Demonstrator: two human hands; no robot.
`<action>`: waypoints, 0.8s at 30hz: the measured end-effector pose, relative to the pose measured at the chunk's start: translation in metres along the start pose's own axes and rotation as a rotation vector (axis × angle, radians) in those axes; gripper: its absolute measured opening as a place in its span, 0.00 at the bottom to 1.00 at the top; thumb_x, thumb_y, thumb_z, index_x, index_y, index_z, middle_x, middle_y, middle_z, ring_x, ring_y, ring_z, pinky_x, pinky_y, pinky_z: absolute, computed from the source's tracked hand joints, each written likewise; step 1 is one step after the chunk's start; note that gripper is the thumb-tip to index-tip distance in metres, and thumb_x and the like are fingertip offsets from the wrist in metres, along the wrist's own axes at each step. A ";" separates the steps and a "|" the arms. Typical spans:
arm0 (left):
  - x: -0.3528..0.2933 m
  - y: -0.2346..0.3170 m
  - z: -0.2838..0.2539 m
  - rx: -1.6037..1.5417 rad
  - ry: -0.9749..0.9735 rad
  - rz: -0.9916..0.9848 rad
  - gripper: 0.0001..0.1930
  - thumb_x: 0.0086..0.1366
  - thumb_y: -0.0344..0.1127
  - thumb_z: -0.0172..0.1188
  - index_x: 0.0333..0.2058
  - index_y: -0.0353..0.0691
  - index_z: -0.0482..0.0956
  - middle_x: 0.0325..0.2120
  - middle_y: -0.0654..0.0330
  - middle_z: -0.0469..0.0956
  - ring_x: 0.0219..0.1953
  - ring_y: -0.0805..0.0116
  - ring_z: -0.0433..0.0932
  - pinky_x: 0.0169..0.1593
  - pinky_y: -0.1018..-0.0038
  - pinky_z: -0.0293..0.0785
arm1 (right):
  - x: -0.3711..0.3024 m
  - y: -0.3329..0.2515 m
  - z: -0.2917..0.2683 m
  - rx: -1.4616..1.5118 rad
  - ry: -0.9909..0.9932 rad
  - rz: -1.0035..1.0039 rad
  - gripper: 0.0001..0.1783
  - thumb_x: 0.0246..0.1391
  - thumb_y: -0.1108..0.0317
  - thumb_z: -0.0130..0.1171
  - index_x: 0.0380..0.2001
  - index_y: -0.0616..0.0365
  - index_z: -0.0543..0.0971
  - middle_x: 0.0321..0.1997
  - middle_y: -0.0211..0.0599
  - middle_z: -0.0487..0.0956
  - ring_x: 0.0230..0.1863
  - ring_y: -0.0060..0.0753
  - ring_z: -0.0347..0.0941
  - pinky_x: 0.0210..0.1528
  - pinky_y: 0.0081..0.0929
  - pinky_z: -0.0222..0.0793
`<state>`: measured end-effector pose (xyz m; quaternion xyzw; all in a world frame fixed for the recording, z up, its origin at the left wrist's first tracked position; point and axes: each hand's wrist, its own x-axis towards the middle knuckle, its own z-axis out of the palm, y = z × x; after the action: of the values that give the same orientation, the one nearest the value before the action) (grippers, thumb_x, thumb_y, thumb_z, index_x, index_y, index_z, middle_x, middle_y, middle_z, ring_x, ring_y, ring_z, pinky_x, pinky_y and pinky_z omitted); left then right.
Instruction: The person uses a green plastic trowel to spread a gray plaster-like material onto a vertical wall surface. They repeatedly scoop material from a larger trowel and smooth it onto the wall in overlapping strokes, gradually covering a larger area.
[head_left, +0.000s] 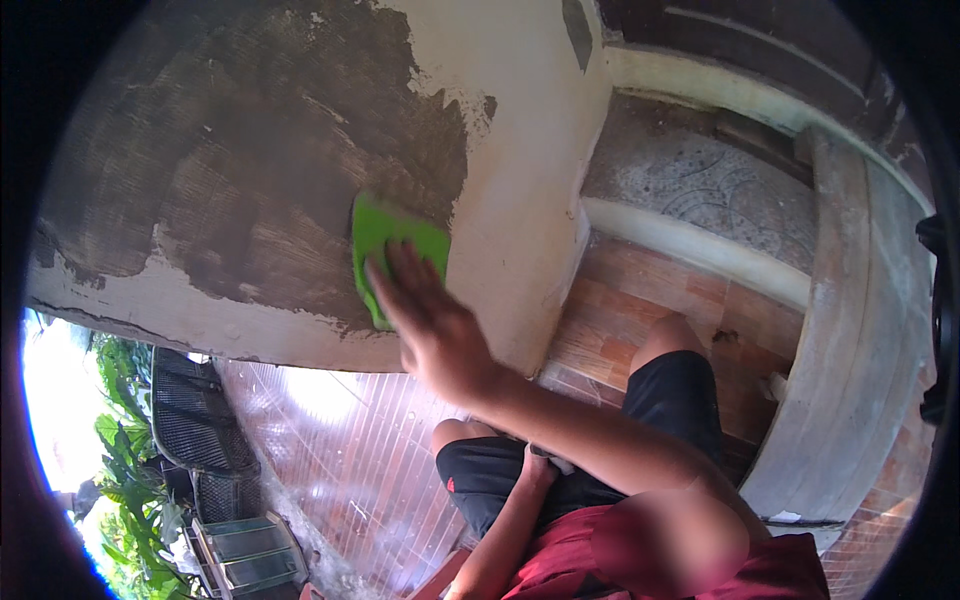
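Observation:
My right hand [435,325] reaches up to the wall [515,210] with its fingers laid along a flat green plastic scraper [400,232]. The scraper lies against the lower right part of a large dark grey smeared patch [250,150], next to the pale bare wall. Down at my lap, my left hand [540,466] is curled around something small and greyish. Its fingers are partly hidden by my right forearm, so what it holds is unclear.
Tiled steps [680,290] and a curved concrete ledge [850,330] lie to my right. Below the wall spreads a shiny tiled floor [330,430]. Dark wicker chairs [200,420], a glass-topped table [250,555] and green plants [125,440] stand at the left.

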<state>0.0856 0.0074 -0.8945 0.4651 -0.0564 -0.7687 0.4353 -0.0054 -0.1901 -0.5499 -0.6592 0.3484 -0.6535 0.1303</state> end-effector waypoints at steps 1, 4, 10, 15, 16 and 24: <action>-0.005 0.004 0.008 -0.085 -0.019 0.001 0.23 0.68 0.49 0.50 0.53 0.38 0.70 0.47 0.53 0.76 0.46 0.56 0.75 0.49 0.57 0.75 | -0.009 -0.014 0.006 0.037 0.007 0.003 0.41 0.41 0.84 0.57 0.63 0.61 0.62 0.67 0.62 0.59 0.66 0.61 0.58 0.66 0.47 0.60; -0.018 0.016 0.037 -0.083 -0.029 0.054 0.23 0.67 0.48 0.51 0.53 0.37 0.71 0.45 0.53 0.77 0.45 0.57 0.77 0.48 0.59 0.76 | -0.039 -0.033 -0.009 0.150 -0.070 -0.033 0.42 0.40 0.87 0.55 0.63 0.61 0.63 0.66 0.61 0.62 0.66 0.58 0.60 0.64 0.46 0.64; -0.013 0.012 0.034 -0.166 -0.023 -0.062 0.22 0.67 0.46 0.52 0.53 0.37 0.71 0.45 0.52 0.78 0.45 0.56 0.78 0.49 0.59 0.76 | -0.024 -0.001 -0.038 0.124 0.098 0.156 0.39 0.43 0.89 0.50 0.63 0.58 0.64 0.63 0.55 0.67 0.63 0.56 0.64 0.62 0.43 0.67; -0.008 0.006 0.019 -0.106 -0.051 0.019 0.24 0.69 0.48 0.50 0.55 0.36 0.68 0.50 0.53 0.75 0.50 0.56 0.75 0.54 0.59 0.73 | -0.021 -0.006 0.001 0.072 -0.003 0.082 0.40 0.43 0.86 0.52 0.64 0.60 0.62 0.65 0.57 0.63 0.66 0.57 0.60 0.66 0.48 0.61; -0.008 0.005 0.023 -0.170 -0.034 -0.001 0.24 0.69 0.48 0.51 0.56 0.36 0.68 0.50 0.53 0.74 0.51 0.56 0.74 0.55 0.59 0.72 | -0.033 -0.017 0.001 0.112 -0.010 0.066 0.39 0.43 0.86 0.52 0.64 0.60 0.62 0.66 0.57 0.63 0.67 0.56 0.59 0.67 0.49 0.59; -0.010 0.009 0.033 -0.049 0.076 -0.040 0.24 0.67 0.49 0.53 0.54 0.39 0.70 0.48 0.54 0.76 0.50 0.55 0.75 0.54 0.59 0.72 | -0.036 0.006 -0.026 0.063 0.161 0.204 0.39 0.40 0.90 0.50 0.61 0.59 0.66 0.60 0.56 0.70 0.58 0.57 0.70 0.56 0.40 0.74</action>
<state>0.0679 -0.0021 -0.8649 0.4840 -0.0117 -0.7603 0.4331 -0.0288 -0.1646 -0.5783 -0.5614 0.4023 -0.6982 0.1885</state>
